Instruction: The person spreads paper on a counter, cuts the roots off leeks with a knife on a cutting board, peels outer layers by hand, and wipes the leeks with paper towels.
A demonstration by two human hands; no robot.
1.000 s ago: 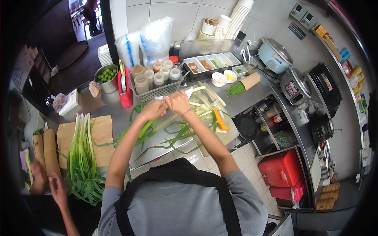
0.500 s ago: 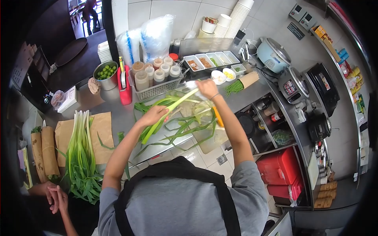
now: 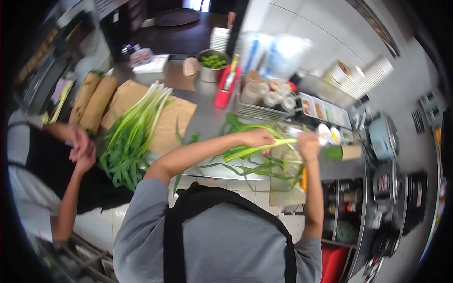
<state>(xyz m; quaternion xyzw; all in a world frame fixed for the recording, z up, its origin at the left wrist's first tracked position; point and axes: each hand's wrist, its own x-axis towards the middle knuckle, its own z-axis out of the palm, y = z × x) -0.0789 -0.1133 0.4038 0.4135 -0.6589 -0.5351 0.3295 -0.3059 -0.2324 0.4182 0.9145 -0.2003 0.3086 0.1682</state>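
A pale-stemmed leek stretches between my two hands above the counter. My left hand is closed around its stalk, and at the white end my right hand is closed too. Loose green leaves and trimmings lie beneath them, partly over a pale cutting board. Beside my right forearm an orange object shows in part; its kind is unclear. Off to the left, a large bunch of leeks rests on brown paper.
A co-worker's clasped hands are at the left, near two paper-wrapped bundles. Behind my hands stand a basket of sauce bottles, a red holder and a pot of limes. A paper-wrapped green bunch lies right.
My head view has swung left, so the scene sits further right and the co-worker shows more. Both hands keep hold of the leek, which now lies more level.
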